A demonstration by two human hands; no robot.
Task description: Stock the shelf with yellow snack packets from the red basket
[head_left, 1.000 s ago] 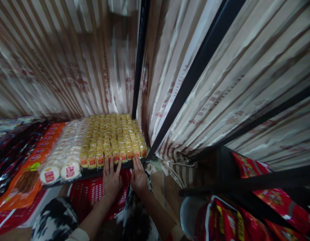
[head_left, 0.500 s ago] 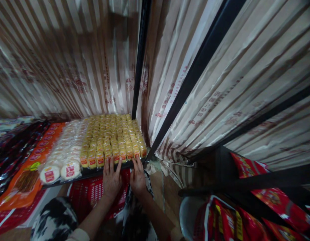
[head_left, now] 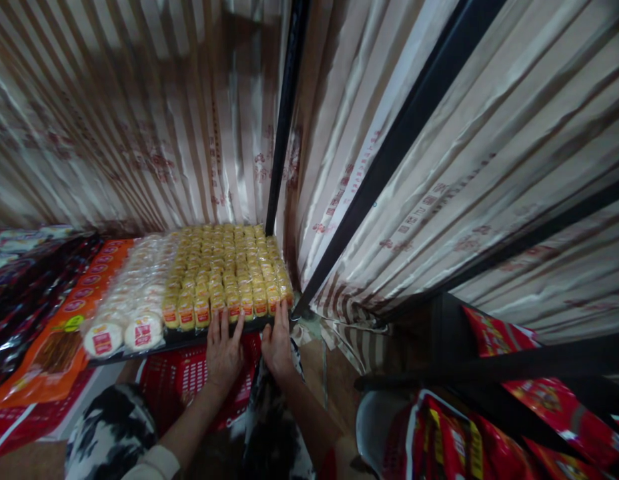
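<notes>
Rows of small yellow wrapped cakes [head_left: 224, 267] stand packed on a dark shelf [head_left: 177, 339], with red labels on the front ones. My left hand [head_left: 224, 353] lies against the front of these rows, fingers stretched out and spread, fingertips on the labelled packs. Close beside it, my right hand [head_left: 278, 348] has its fingers extended against the front packs at the right end of the rows. Neither hand is wrapped round anything. Just left of the yellow cakes are two rows of round white wrapped cakes [head_left: 144, 332].
Orange snack packs [head_left: 64, 347] and dark shiny packs [head_left: 44, 293] lie further left. A red plastic basket [head_left: 194, 380] sits below the shelf. Black metal posts [head_left: 362, 190] rise before the pleated curtain [head_left: 199, 120]. Red bags [head_left: 454, 437] fill a container at lower right.
My right hand has shifted slightly right and up along the front packs. My left hand stays nearly in place against the yellow cakes. The view has moved a little.
</notes>
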